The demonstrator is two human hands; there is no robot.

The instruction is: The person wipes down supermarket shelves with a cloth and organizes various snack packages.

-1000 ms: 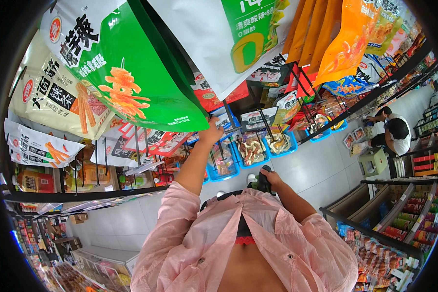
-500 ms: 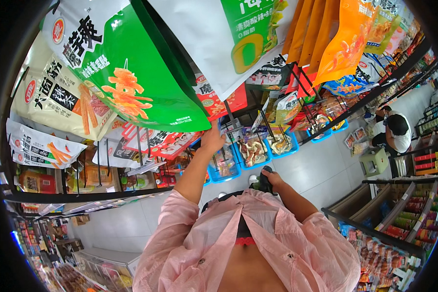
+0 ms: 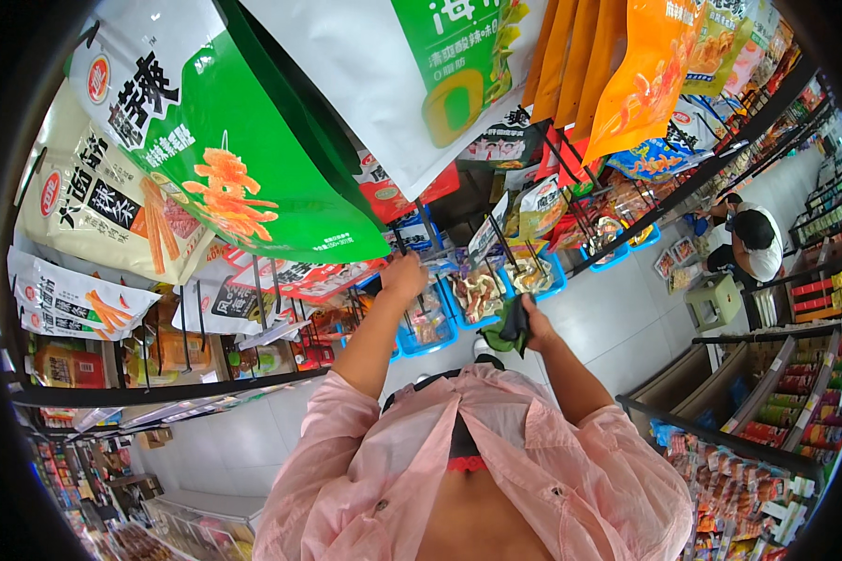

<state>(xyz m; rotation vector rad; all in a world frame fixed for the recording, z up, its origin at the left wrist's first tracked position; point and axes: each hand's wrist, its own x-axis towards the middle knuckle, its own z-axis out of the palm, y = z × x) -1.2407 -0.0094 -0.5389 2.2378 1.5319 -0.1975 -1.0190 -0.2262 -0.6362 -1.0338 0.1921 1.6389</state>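
My left hand (image 3: 404, 277) is closed, fingers curled, at the front end of a hook under the hanging packets. What it grips, if anything, is hidden. Just above and left of it hangs a large green and white snack bag (image 3: 243, 178), with a white and green bag (image 3: 384, 103) next to it. My right hand (image 3: 537, 327) is wrapped round a soft, crumpled dark green and black thing (image 3: 507, 327), whose kind does not show clearly. It is held over the floor, in front of the blue baskets.
Blue baskets (image 3: 430, 344) of packets line the lower shelf. Orange bags (image 3: 641, 84) hang at the right, beige bags (image 3: 112, 196) at the left. Farther right a person (image 3: 756, 238) crouches by a pale green stool (image 3: 713, 301). Shelving bins (image 3: 720, 393) stand at lower right.
My left hand has come slightly down and left from the hook area by the red packet. My right hand has risen slightly, and more of the green and black thing shows.
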